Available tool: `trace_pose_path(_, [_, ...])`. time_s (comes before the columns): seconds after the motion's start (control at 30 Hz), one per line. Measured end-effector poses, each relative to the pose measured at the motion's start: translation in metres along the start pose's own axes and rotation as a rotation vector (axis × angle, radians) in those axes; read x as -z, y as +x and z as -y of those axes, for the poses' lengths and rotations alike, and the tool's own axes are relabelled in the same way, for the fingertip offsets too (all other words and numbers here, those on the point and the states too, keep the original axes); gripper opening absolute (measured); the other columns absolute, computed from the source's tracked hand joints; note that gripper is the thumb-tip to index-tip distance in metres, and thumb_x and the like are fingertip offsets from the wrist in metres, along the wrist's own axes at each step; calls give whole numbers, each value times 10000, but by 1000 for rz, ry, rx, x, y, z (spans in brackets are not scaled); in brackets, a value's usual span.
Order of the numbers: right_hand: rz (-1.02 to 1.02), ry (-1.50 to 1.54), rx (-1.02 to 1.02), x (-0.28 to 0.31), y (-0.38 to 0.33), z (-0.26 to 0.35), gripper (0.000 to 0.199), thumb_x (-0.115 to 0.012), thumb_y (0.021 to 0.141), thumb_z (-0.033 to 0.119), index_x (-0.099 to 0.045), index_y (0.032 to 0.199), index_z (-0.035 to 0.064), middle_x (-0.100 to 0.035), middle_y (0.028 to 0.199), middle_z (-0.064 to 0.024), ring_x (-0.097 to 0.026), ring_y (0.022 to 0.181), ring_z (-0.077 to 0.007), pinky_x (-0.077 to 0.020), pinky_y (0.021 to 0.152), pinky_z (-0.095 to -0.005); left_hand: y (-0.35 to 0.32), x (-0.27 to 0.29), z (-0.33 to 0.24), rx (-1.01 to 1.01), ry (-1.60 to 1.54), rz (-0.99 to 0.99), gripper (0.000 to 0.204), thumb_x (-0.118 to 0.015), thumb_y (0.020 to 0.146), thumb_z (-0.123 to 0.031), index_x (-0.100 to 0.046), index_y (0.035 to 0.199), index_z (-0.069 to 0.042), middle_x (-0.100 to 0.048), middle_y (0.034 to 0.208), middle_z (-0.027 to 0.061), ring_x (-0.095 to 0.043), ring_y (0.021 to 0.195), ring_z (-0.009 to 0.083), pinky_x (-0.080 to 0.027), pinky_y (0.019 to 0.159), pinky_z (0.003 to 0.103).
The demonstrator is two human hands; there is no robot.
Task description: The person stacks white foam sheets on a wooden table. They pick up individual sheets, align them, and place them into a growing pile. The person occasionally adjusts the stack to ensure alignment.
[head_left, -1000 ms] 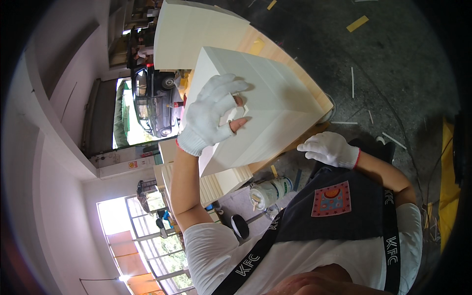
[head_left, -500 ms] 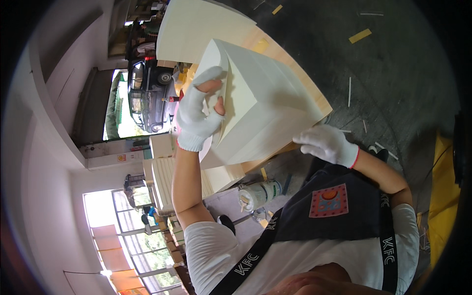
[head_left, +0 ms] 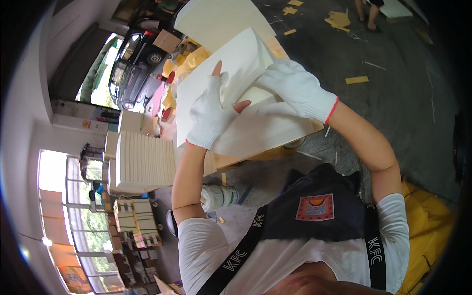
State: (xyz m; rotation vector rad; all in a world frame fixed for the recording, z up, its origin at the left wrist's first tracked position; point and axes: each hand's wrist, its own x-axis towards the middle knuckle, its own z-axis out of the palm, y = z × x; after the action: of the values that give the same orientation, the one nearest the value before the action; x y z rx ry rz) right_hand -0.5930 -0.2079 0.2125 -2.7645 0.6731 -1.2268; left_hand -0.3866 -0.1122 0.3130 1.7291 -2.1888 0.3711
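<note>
A tall stack of large cream-white paper sheets (head_left: 231, 140) lies on a wooden table in front of me, with its upper sheets (head_left: 238, 56) raised and bent back in a curved flap. My left hand (head_left: 211, 115), in a white knit glove with bare thumb and forefinger tips, rests over the flap's left side, open, thumb and forefinger spread apart. At the flap's right edge my right hand (head_left: 297, 91), gloved in white with a red cuff rim, curls its fingers over the sheets, thumb lower down. The fingers' undersides are hidden.
Another pale stack (head_left: 221, 17) stands beyond. At left are more stacked sheets (head_left: 145, 160) and yellow paper pieces (head_left: 194, 64). A white bucket (head_left: 219, 197) sits on the floor below the table. Scraps (head_left: 356, 79) litter the floor; a person's legs (head_left: 368, 14) show at far right.
My right hand has moved up and left from beside the table edge onto the raised sheets. My left hand has turned and lies lower on the paper. The view has shifted.
</note>
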Motion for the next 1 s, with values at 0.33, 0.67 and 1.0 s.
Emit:
trace_pose_path(0.33, [67,-131,41,4,1,17,693,-656,832,579,-561,1343,120,-577,1300,-108,-503,1262,-321,-333,1132,-478,5,24,46,363,43,-101,299,-685,861,-252,-689,1112,-91,-710,924,204,-699,851,341,-544,756,413])
trace_pose_path(0.67, [157,-292,22,12,21,54,764,-632,829,622,-547,1388,107,-595,1334,-153,-526,1274,-341,-305,1159,-484,-53,132,204,558,-880,-1036,345,-671,925,-164,-649,1173,75,-664,1141,159,-658,998,261,-550,900,386])
trace_pose_path(1.0, [351,-257,-117,-145,135,256,887,-687,794,634,-481,1415,34,-506,1444,-185,-429,1381,-362,-263,1182,-513,-140,106,310,436,-1591,-1007,452,-479,1026,-243,-449,1400,9,-538,1374,161,-544,1236,312,-469,1024,442])
